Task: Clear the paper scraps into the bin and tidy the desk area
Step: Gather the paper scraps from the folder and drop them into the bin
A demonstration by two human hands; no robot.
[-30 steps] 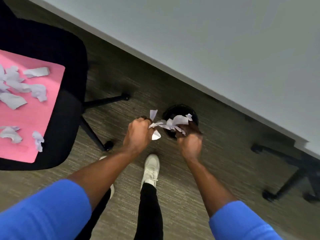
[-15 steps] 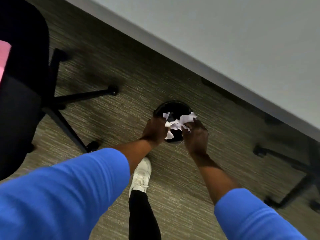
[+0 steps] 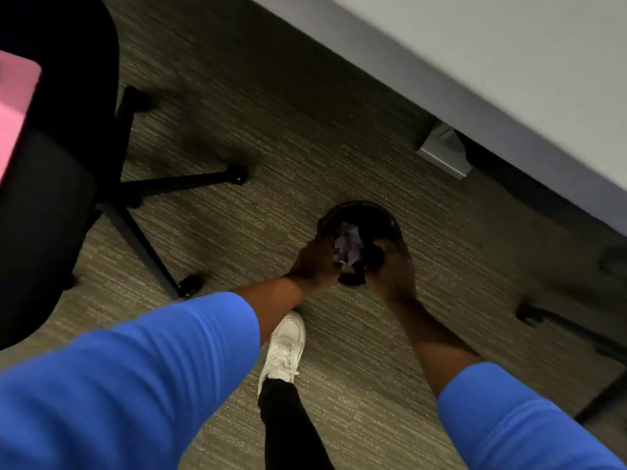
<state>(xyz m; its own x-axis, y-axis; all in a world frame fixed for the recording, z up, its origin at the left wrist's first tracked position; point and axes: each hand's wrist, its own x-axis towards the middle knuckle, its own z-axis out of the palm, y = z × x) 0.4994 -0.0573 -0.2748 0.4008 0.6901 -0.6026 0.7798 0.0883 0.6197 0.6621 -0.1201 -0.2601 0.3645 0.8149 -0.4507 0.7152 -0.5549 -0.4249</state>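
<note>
A small round black bin [image 3: 366, 206] stands on the carpet below the desk edge. A bunch of white paper scraps [image 3: 347, 245] sits in its mouth, shaded. My left hand [image 3: 314, 262] is at the bin's near left rim, with its fingers against the scraps. At the near right rim, my right hand [image 3: 395, 273] curls its fingers into the opening. The dark blur hides whether it still holds paper. Both forearms reach down from blue sleeves.
A black office chair [image 3: 68, 96] with a pink sheet [image 3: 13, 106] on its seat stands at left, its wheeled legs [image 3: 169, 181] spread toward the bin. The white desk [image 3: 509, 45] overhangs at upper right, with a grey foot [image 3: 444, 154]. Another chair base [image 3: 559, 330] lies right. My white shoe [image 3: 285, 347] is just behind the bin.
Both hands have gone down from above the bin to its mouth, and the scraps now sit lower, inside the opening. The view has swung right, so the chair seat is mostly out of frame.
</note>
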